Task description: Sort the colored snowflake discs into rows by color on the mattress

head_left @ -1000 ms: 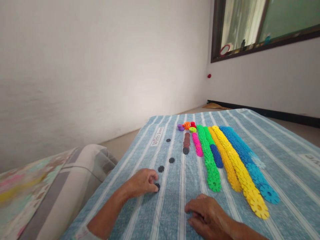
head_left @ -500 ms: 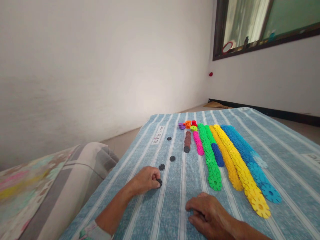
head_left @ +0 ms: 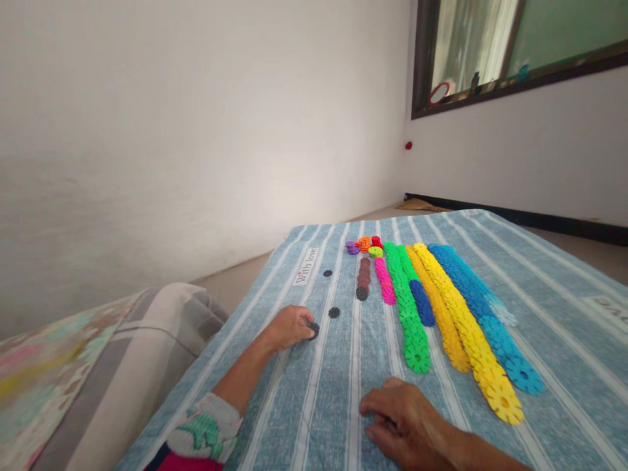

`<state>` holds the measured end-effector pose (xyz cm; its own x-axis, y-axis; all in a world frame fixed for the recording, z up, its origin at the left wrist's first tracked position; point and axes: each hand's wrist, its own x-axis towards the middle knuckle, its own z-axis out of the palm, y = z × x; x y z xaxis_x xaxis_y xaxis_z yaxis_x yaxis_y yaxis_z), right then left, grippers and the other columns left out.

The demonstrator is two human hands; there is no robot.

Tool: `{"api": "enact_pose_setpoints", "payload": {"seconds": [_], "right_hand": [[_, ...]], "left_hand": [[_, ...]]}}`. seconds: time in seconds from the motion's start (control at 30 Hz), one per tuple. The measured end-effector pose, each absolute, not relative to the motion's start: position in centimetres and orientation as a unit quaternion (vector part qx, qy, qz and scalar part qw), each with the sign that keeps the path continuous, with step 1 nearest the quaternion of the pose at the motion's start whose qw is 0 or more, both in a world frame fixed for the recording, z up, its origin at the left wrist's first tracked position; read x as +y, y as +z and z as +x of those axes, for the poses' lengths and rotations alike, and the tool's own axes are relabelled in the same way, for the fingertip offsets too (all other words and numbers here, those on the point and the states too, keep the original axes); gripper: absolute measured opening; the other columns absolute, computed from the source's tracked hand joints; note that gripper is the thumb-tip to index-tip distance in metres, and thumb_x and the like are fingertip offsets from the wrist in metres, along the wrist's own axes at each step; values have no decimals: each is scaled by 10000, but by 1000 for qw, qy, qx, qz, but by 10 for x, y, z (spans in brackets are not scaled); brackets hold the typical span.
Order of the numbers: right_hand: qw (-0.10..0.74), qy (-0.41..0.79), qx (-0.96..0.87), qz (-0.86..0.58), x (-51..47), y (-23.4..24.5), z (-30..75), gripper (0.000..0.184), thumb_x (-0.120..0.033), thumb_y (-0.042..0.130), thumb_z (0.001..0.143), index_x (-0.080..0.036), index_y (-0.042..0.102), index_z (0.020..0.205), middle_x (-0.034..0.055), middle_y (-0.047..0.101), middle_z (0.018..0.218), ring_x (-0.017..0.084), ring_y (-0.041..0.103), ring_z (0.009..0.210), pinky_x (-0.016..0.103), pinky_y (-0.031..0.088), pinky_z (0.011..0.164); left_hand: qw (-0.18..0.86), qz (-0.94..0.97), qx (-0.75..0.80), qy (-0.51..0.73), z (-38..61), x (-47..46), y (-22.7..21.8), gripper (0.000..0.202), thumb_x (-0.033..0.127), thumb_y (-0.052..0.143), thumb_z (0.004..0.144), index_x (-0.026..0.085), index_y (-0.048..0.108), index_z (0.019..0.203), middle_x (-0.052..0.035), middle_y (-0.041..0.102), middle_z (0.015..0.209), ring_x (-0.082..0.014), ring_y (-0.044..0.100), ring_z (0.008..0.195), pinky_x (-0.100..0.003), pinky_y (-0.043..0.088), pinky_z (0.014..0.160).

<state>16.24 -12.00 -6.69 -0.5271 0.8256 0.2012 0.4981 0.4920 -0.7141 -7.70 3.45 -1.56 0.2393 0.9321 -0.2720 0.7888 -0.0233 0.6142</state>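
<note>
My left hand [head_left: 292, 327] pinches a small black notched disc [head_left: 314, 329] between thumb and fingertips, low over the striped cloth. Whether another black disc lies under it, I cannot tell. Two more loose black discs lie beyond: the nearer black disc [head_left: 334, 313] and the farther black disc [head_left: 328, 273]. To their right runs a short brown row of overlapping discs [head_left: 363, 271] with a black disc [head_left: 362, 294] at its near end. My right hand [head_left: 407, 422] rests on the cloth, loosely curled, with finger and thumb apart and nothing visible between them.
Right of the brown row lie overlapping disc rows: pink [head_left: 385, 281], green [head_left: 412, 327], dark blue [head_left: 422, 303], yellow [head_left: 478, 353] and blue [head_left: 510, 353]. Small purple [head_left: 352, 248], orange [head_left: 364, 244] and red [head_left: 376, 241] piles sit at the far end. A draped grey cover [head_left: 147, 353] stands left.
My left hand has moved forward with its black disc, to where another black disc lay on the cloth. My right hand stays in place. The view has shifted slightly.
</note>
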Motion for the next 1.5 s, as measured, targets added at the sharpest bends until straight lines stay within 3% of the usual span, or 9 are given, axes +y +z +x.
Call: {"api": "enact_pose_setpoints", "payload": {"seconds": [0.27,0.6,1.0,1.17,1.5], "right_hand": [[272,299,-819,-407,-121,-68,161,81,-135,566,715,-194,603,757,-36,518,592,133,447,599,264,331,663],[270,289,-826,-402,-118,-70,160,76,-128,552,693,-194,555,732,-47,482,583,123,432,594,253,320,656],[279,277,-830,-396,-116,-70,159,71,-149,546,671,-201,500,685,-35,502,585,130,422,589,248,322,650],[269,275,-831,-401,-116,-71,160,70,-151,556,690,-197,559,743,-28,550,597,138,460,602,251,337,670],[245,256,-847,-396,-116,-67,160,85,-144,547,711,-195,586,766,-30,582,623,135,491,592,252,358,688]], "left_hand": [[329,719,598,128,-76,41,-21,103,157,611,540,172,521,589,71,496,469,-90,454,479,-205,305,482],[373,700,583,176,-39,57,-14,71,139,615,580,163,556,612,72,499,424,-84,456,427,-203,323,476],[189,779,592,83,-24,69,-13,192,167,674,587,162,714,775,43,606,550,-124,566,589,-207,376,558],[219,775,586,88,-24,72,-14,91,136,670,568,144,661,658,47,587,539,-110,549,565,-201,369,543],[359,720,561,196,-14,67,-21,113,129,626,572,172,529,610,75,506,431,-90,478,435,-203,346,476]]}}
